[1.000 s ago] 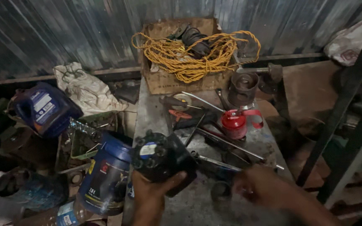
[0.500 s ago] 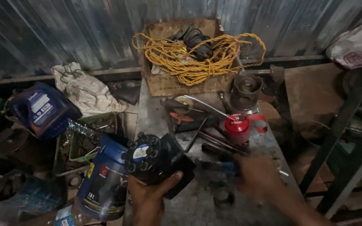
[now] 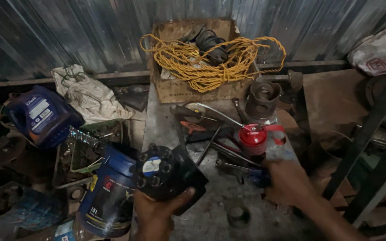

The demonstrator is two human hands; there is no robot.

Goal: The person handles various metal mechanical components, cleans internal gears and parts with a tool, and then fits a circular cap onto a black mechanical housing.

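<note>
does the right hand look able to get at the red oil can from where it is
Probably yes. The right hand lies on the bench just below the red oil can; only loose wrenches lie between, nothing above them. The left hand holds a black part.

Left hand [image 3: 157, 214] gripping; right hand [image 3: 287, 180] reaching, blurred.

Two bare hands, left [image 3: 157, 214], right [image 3: 287, 183] (no sleeves, no gloves)
</note>
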